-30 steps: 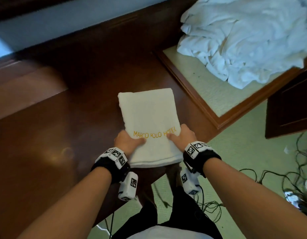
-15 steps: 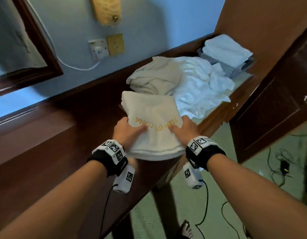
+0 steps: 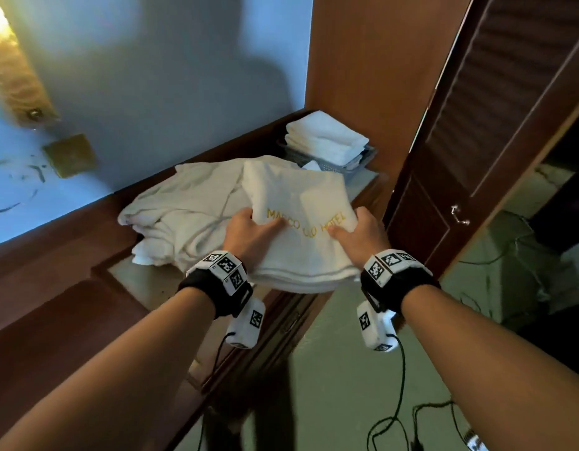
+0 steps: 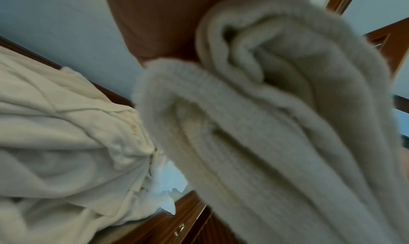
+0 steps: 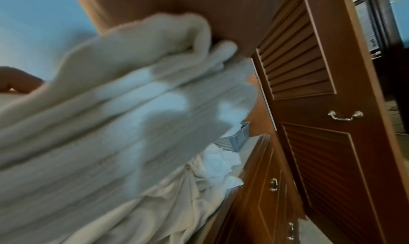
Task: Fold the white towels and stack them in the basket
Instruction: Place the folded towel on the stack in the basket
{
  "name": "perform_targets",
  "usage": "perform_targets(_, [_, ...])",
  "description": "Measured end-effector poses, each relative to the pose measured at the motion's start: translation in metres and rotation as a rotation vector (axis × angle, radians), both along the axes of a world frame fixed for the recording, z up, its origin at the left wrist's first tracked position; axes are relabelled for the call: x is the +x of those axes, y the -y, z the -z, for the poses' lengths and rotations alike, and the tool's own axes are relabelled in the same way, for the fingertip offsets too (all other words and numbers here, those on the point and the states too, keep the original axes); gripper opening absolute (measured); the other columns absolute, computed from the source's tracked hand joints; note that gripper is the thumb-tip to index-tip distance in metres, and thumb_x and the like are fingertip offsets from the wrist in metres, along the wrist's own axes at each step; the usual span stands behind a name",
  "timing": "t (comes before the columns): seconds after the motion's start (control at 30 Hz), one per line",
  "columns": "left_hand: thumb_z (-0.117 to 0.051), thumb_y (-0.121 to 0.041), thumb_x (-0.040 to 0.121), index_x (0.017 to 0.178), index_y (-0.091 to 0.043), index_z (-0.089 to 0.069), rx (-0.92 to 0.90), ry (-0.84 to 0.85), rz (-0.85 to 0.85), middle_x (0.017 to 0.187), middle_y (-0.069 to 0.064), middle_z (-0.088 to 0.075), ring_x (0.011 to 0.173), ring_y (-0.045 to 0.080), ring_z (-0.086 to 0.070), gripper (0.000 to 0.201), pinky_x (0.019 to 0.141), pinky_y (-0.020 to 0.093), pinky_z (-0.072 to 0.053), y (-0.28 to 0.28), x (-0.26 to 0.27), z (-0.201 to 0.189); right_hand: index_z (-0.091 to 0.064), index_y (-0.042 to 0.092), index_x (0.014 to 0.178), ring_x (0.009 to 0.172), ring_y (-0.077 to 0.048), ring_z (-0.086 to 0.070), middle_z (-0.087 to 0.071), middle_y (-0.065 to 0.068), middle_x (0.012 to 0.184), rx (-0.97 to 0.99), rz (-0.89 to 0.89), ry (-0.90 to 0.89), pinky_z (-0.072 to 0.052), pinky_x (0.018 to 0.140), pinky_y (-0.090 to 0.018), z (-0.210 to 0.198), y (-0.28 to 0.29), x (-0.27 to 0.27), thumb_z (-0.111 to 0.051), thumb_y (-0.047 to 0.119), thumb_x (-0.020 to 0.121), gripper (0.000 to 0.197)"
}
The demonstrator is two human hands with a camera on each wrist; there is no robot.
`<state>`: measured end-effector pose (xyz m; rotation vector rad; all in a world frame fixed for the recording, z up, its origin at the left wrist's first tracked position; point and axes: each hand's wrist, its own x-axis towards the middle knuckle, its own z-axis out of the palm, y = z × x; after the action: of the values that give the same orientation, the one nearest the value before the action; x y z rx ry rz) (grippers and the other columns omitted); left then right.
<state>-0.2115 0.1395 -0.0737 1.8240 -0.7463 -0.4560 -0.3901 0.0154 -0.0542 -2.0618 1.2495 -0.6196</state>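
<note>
A folded white towel (image 3: 298, 229) with gold "MARCO POLO HOTEL" lettering is held in the air above the counter. My left hand (image 3: 249, 231) grips its near left edge, thumb on top. My right hand (image 3: 359, 234) grips its near right edge the same way. The towel's folded layers fill the left wrist view (image 4: 276, 125) and the right wrist view (image 5: 110, 125). A grey basket (image 3: 359, 159) stands in the far corner with folded white towels (image 3: 324, 136) stacked in it. A heap of unfolded white towels (image 3: 187, 213) lies on the counter under and left of the held towel.
The dark wooden counter (image 3: 70, 307) runs along a blue wall (image 3: 167, 76). A louvred wooden door (image 3: 496, 125) stands open on the right, close to the basket. Black cables (image 3: 399, 418) lie on the green floor. Drawer handles (image 5: 274, 184) show below the counter.
Both hands have lifted the folded towel off the counter and carried it to the right, over the towel heap toward the basket corner. The view has turned that way too.
</note>
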Motion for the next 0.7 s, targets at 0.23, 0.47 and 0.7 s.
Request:
perform_targets(0.23, [-0.076, -0.05, 0.07, 0.098, -0.017, -0.073, -0.004, -0.008, 0.109, 0.092, -0.002, -0.077, 0.082, 0.016, -0.073, 0.044, 0.079, 0.038, -0.061, 0.117, -0.013, -0.003, -0.052, 0.012, 0.098, 0.096, -0.032, -0.061, -0.063, -0.009, 0.102, -0.016, 0.105, -0.05, -0.04, 0.072, -0.033, 0.002, 0.095, -0.028, -0.071, 0.04, 0.084, 0.037])
perform_targets(0.47, [-0.076, -0.051, 0.075, 0.096, -0.019, -0.072, 0.021, 0.023, 0.178, 0.094, -0.002, -0.076, 0.084, 0.017, -0.072, 0.038, 0.079, 0.034, -0.058, 0.25, 0.012, 0.006, -0.053, 0.012, 0.096, 0.091, -0.031, -0.062, -0.064, -0.007, 0.098, -0.005, 0.17, -0.043, -0.049, 0.076, -0.037, 0.012, 0.216, -0.01, -0.072, 0.04, 0.083, 0.036])
perform_targets(0.7, [-0.076, -0.04, 0.084, 0.096, -0.018, -0.07, 0.019, 0.021, 0.222, 0.09, -0.003, -0.072, 0.08, 0.013, -0.069, 0.026, 0.069, 0.025, -0.053, 0.381, 0.053, -0.012, -0.05, 0.016, 0.097, 0.081, -0.026, -0.056, -0.059, -0.005, 0.093, -0.042, 0.196, -0.064, -0.042, 0.069, -0.033, -0.002, 0.34, 0.03, -0.071, 0.038, 0.084, 0.034])
